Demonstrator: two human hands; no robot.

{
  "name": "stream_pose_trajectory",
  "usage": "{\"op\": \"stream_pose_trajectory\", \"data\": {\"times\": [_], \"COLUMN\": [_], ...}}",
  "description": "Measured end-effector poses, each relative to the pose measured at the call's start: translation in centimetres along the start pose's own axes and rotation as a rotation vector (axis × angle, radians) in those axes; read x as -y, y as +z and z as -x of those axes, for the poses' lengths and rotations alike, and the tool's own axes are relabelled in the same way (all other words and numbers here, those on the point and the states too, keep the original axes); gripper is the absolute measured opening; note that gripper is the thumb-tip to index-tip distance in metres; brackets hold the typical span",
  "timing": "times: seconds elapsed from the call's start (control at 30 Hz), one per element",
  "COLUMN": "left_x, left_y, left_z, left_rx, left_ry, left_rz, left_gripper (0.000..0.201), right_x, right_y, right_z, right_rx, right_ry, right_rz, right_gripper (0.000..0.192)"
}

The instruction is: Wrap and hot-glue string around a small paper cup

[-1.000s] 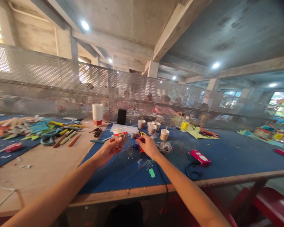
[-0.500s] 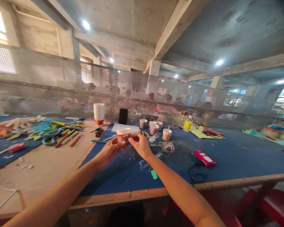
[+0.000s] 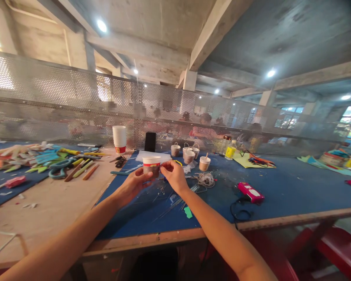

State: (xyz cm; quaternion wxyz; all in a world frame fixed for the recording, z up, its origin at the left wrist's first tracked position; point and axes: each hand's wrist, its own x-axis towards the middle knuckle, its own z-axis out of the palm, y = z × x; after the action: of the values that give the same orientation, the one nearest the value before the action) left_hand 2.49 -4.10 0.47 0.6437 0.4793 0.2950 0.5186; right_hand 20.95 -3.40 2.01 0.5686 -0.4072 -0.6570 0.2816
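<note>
A paper cup point(image 3: 151, 160) with a white rim, a red band and a grey-brown lower part is held upright above the blue mat point(image 3: 125, 218). My left hand point(image 3: 133, 183) has its thumb and fingers closed round the cup's lower left side. Close against the cup's right side is my right hand point(image 3: 175, 176), its thumb and fingertips pinched together. Whatever lies between those fingertips is too small to make out. Behind the cup lies a white sheet point(image 3: 140, 156). A tangle of grey cord point(image 3: 205, 180) rests right of my right hand, beside thin clear sticks point(image 3: 178, 205).
Small cord-wrapped cups point(image 3: 188, 157) stand at the back, near a cup with a stick point(image 3: 204, 163). Stacked paper cups point(image 3: 119, 139) and a phone point(image 3: 150, 142) stand by the perforated screen point(image 3: 73, 113). Blue-handled scissors point(image 3: 60, 167) lie left; a pink device point(image 3: 250, 192) with a cable lies right.
The cup has gone from tilted to more upright, and its grey-brown lower part shows more. My right fingers have shifted slightly up along its side. The whole view has moved slightly.
</note>
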Motion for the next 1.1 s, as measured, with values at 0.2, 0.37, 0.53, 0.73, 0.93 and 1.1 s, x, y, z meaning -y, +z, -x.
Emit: {"op": "stream_pose_trajectory", "data": {"times": [0.2, 0.37, 0.53, 0.73, 0.93, 1.1], "left_x": [-0.07, -0.31, -0.29, -0.19, -0.14, -0.3], "left_y": [0.11, 0.35, 0.34, 0.21, 0.26, 0.55], "left_z": [0.01, 0.14, 0.18, 0.22, 0.21, 0.51], "left_rx": [0.01, 0.021, 0.013, 0.032, 0.031, 0.049], "left_ry": [-0.014, -0.02, -0.008, 0.002, 0.013, 0.024], "left_rz": [0.016, 0.031, 0.006, 0.001, -0.004, -0.002], "left_gripper": [0.043, 0.044, 0.049, 0.049, 0.047, 0.045], "right_x": [-0.83, -0.93, -0.67, -0.7, -0.9, -1.08], "right_y": [-0.07, -0.15, -0.26, -0.28, -0.32, -0.33], "right_z": [-0.26, -0.29, -0.25, -0.34, -0.41, -0.56], "right_rx": [-0.014, -0.013, -0.008, -0.004, 0.012, 0.025], "right_ry": [0.009, 0.018, 0.017, 0.043, 0.063, 0.076], "right_rz": [-0.065, -0.08, -0.093, -0.119, -0.123, -0.173], "right_gripper": [0.014, 0.015, 0.016, 0.016, 0.017, 0.017]}}
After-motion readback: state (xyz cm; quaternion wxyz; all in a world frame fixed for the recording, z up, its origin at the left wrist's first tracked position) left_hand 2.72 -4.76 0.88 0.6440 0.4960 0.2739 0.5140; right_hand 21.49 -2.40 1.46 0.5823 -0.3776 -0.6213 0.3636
